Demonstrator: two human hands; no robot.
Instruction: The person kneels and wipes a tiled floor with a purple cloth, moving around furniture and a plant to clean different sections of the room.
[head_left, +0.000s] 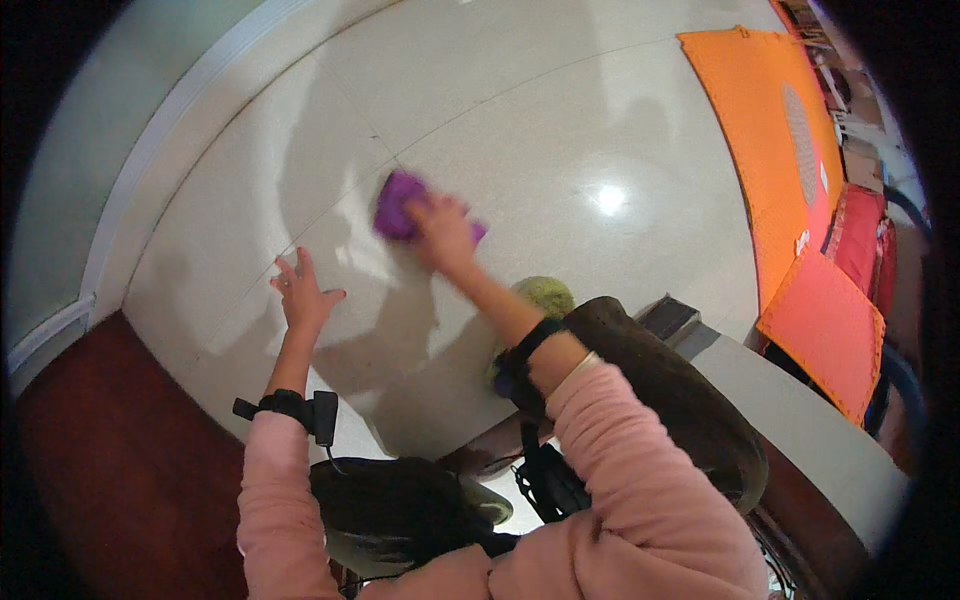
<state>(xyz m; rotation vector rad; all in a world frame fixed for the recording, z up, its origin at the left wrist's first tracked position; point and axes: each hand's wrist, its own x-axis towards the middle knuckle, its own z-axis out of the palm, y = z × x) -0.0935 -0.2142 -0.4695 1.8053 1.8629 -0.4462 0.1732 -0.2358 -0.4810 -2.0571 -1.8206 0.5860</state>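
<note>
My right hand (444, 232) presses a crumpled purple cloth (401, 206) against the pale tiled floor (525, 142), near where thin tile joints meet. The hand is slightly blurred, and part of the cloth is hidden beneath it. To its left and lower in the view, my left hand (302, 292) is held with fingers spread, apart from the cloth and holding nothing. Both wrists wear black straps, and a small black device is fixed to the left one.
A wall with a white skirting (161, 135) curves along the left. Dark red furniture (112, 450) stands at lower left. Orange foam mats (739, 127) lie at right, with a pink mat (829, 337) below. A green slipper (546, 296) shows beside my right forearm.
</note>
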